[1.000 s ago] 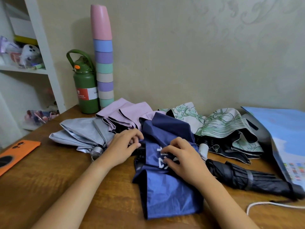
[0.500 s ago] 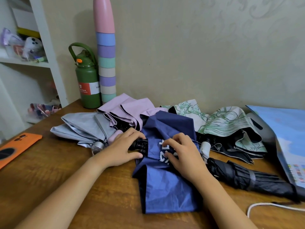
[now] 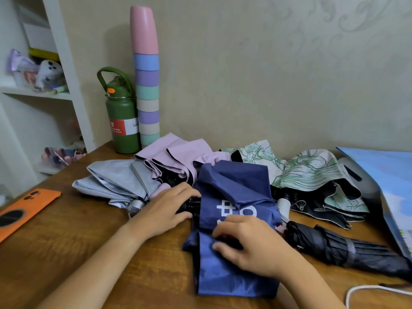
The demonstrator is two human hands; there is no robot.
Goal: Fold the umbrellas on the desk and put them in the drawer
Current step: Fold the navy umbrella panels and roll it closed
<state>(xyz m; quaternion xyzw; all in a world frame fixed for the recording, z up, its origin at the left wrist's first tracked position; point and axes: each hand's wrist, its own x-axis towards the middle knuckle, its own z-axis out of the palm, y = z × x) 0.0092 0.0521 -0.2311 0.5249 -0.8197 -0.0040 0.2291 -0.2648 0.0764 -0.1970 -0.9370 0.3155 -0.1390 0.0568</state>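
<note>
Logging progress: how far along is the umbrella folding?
Done: only the black umbrella looks rolled and strapped. In hand: the blue umbrella, left hand gripping its dark end, right hand gathering fabric. Left: grey, pink and green-print umbrellas loose; nothing visibly stowed.

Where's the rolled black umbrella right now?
Head view, lower right: the black umbrella lies rolled on the desk, right of the navy umbrella, in front of the green-print umbrella.

Probably a home: wallpapered wall [image 3: 267, 74], cluttered shelf [image 3: 35, 92], wooden desk [image 3: 66, 241].
</note>
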